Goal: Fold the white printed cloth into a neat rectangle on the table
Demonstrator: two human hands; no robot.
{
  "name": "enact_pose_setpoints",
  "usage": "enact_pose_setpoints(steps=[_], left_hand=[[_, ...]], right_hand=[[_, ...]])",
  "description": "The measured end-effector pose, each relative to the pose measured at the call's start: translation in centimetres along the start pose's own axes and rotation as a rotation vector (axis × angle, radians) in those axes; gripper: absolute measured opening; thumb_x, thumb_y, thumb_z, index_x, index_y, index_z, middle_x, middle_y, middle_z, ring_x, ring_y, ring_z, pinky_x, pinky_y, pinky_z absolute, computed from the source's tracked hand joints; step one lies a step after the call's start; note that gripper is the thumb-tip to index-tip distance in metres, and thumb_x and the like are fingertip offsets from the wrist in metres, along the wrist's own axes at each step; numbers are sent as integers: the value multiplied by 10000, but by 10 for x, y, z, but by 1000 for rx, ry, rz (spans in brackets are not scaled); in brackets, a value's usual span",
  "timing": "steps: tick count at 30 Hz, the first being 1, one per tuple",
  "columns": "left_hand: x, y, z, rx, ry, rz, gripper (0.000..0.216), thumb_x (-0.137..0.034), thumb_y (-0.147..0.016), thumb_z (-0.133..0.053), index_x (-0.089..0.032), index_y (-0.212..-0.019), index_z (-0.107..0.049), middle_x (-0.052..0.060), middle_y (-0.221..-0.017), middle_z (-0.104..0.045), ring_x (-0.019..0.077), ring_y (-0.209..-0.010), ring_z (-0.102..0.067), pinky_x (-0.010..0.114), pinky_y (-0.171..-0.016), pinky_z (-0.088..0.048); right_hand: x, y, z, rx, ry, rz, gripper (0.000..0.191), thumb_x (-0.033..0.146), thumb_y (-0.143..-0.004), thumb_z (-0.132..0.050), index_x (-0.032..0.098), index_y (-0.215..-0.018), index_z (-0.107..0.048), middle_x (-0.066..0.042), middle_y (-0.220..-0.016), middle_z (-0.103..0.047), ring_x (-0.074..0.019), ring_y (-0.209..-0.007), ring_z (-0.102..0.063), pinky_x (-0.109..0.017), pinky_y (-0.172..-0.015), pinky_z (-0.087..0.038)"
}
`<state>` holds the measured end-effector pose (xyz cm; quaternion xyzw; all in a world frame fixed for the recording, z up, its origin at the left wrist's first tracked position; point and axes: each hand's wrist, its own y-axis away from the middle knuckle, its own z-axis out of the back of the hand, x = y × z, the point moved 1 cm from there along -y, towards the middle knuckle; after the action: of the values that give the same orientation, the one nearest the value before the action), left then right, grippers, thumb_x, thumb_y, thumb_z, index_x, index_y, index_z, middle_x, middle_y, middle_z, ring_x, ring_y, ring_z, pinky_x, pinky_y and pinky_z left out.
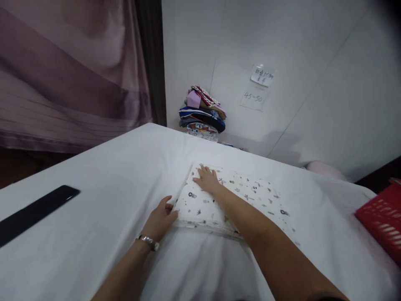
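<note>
Patterned cloth [247,190] lies folded on a white sheet [122,184]. The right hand [207,179] rests on it, fingers spread flat, gripping nothing; the left hand [159,218] is at its left edge, fingers half-curled, their hold impossible to tell. Beyond sit stacked clothes [202,110]; a red basket [380,215] stands far right.

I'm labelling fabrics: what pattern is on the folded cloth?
The folded cloth has small, mostly grey and black motifs scattered on white; head view shows it best.
</note>
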<state>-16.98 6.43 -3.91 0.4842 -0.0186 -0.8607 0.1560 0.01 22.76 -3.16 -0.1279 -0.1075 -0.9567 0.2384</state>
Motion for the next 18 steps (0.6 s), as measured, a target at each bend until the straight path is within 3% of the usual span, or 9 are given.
enact_pose_setpoints(steps=[5, 11, 18], left_hand=[[3, -3, 0, 1, 97, 23, 712, -408, -626, -562, -140, -1269, -419, 65, -912, -620, 189, -722, -598, 297, -623, -464], [0, -4, 3, 102, 146, 100, 767, -436, -630, -572, -140, -1303, -354, 51, -877, -625, 122, -536, -514, 249, -475, -413], [2, -8, 2, 91, 197, 102, 760, -419, -599, -618, -164, -1279, -393, 26, -827, -627, 121, -524, -523, 240, -450, -406]], right_hand=[[12, 15, -9, -95, -43, 26, 633, 521, -910, -229, 174, -1438, -203, -71, -1524, -85, -214, -1393, -6, -454, -1096, 8], [19, 25, -10, -80, -107, 48, 591, 487, -904, -291, 167, -1401, -292, -96, -1509, -164, -240, -1386, -75, -494, -1089, -40], [-8, 58, 4, -201, -104, -79, 607, 440, -905, -329, 126, -1418, -248, -118, -1514, -119, -244, -1389, -43, -467, -1090, -25]])
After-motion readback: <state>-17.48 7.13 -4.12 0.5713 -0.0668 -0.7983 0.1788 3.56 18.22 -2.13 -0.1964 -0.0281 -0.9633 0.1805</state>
